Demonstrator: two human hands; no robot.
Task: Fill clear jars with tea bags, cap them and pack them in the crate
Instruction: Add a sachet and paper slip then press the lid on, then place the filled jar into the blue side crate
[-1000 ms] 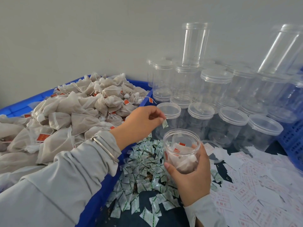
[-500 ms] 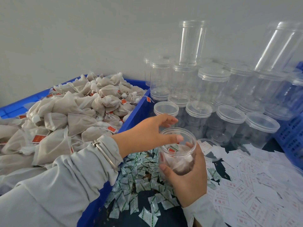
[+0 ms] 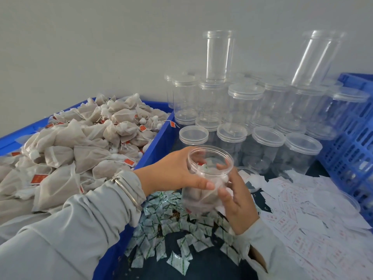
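Currently my left hand [image 3: 173,170] and right hand [image 3: 236,197] both grip the uncapped jar [image 3: 207,178]; tilting it could spill tea bags.

Left hand [image 3: 173,172] reaches in from left, fingers curled, thumb extended right; right hand [image 3: 237,201] opposite, palm inward, fingers up; both sleeved.

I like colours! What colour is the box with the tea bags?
Blue box, seen in the head view.
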